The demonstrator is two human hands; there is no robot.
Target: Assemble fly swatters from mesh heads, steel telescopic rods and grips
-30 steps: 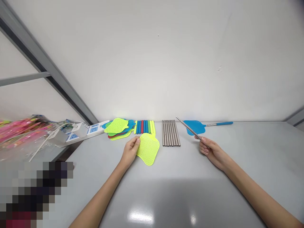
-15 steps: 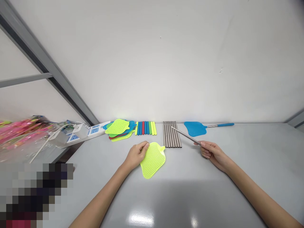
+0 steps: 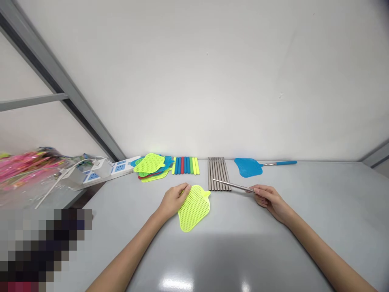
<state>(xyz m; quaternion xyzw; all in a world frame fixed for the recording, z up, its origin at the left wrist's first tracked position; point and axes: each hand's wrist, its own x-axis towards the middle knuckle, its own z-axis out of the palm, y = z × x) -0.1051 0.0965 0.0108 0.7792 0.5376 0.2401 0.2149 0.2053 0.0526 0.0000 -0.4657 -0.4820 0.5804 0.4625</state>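
A yellow-green fly swatter head (image 3: pixel 194 209), perforated and with a short socket pointing right, is gripped at its left edge by my left hand (image 3: pixel 176 199). My right hand (image 3: pixel 270 199) pinches one end of a thin metal rod (image 3: pixel 232 185). That rod slants up to the left, its free tip in front of a row of metal rods (image 3: pixel 216 172) and a short way from the swatter head's socket. Behind my right hand lies a blue fly swatter (image 3: pixel 249 167) with a metal shaft and blue handle.
Coloured handle grips (image 3: pixel 185 166) lie in a row near the wall, beside a pile of swatter heads (image 3: pixel 150 164). A white power strip (image 3: pixel 120 167) with plugged-in adapters stands at the left. Plastic-wrapped pink items (image 3: pixel 27 170) lie farther left.
The metal rod in my right hand has swung its free tip down and left, closer to the swatter head. My left hand keeps its hold almost unchanged.
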